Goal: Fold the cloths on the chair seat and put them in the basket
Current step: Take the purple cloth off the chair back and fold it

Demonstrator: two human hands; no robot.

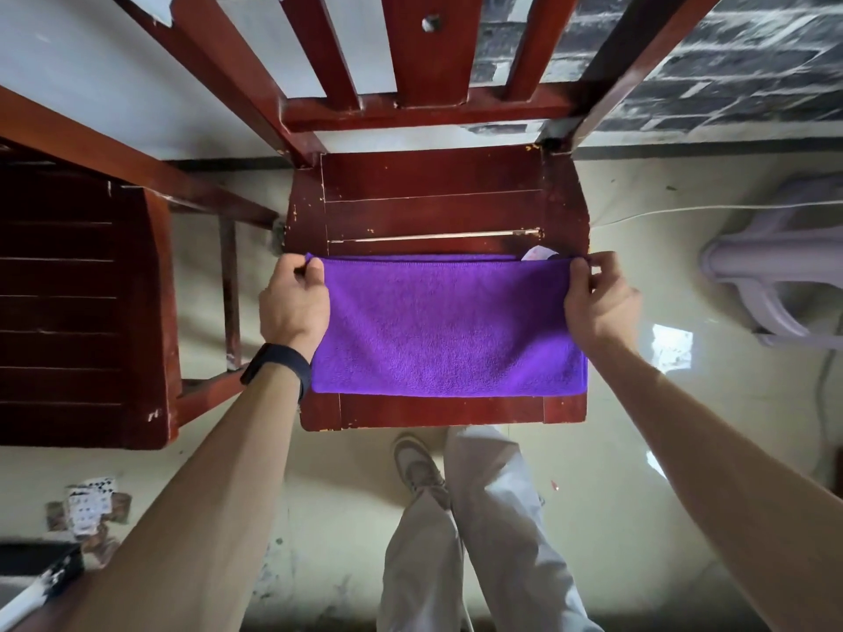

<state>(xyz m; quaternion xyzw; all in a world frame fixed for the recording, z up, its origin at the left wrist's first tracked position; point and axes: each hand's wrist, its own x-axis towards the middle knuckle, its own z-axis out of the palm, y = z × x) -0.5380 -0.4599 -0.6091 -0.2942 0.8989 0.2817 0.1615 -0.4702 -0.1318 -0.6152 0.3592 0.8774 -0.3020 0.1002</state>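
A purple cloth [447, 330] lies folded in half on the front part of the red wooden chair seat [433, 207]. My left hand [294, 303] pinches its far left corner. My right hand [600, 301] pinches its far right corner. The folded edge runs along the seat's front. A small white label [538, 253] pokes out from under the cloth's far edge near my right hand. No basket is in view.
A second dark red wooden chair [82, 303] stands close on the left. A pale plastic stool [775, 266] sits on the floor at right, with a white cable [684, 211] running past it. My legs and a shoe [415, 467] are just below the seat.
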